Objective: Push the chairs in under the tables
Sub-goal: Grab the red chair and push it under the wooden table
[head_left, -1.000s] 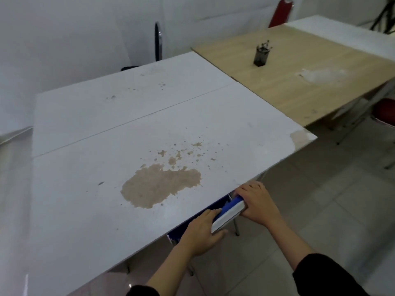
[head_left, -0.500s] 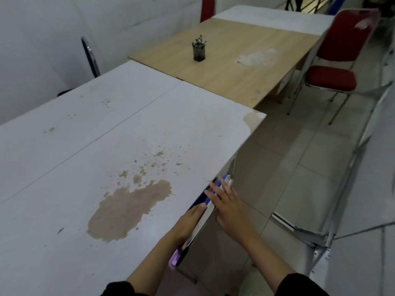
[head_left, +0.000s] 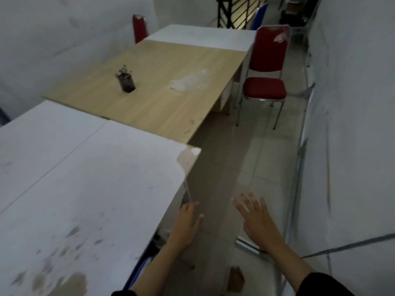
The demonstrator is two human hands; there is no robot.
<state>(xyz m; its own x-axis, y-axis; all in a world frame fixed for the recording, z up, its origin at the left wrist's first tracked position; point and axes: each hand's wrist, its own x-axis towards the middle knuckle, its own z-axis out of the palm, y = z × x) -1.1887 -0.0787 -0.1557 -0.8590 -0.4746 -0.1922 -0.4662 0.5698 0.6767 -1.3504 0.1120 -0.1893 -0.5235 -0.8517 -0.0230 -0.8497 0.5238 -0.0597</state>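
Hands hang free over the tiled floor [head_left: 224, 159] beside the white table [head_left: 89, 178]: the left hand [head_left: 188, 223] is just off the table's near edge with fingers straight and holding nothing, and the right hand [head_left: 256, 218] is farther out from that edge, fingers spread and likewise released. A blue chair [head_left: 136, 272] sits tucked under the white table, only a sliver of it showing below the edge, close behind the left forearm. Beyond the white table a wooden table [head_left: 162, 88] butts against it, carrying a dark pen holder [head_left: 126, 81] and a pale patch. A red chair [head_left: 266, 77] stands pulled out from the wooden table's far corner, its seat clear of the tabletop, near a grey wall. Another white table [head_left: 203, 37] lies beyond the wooden one, with a second red chair back [head_left: 139, 27] showing at its left side
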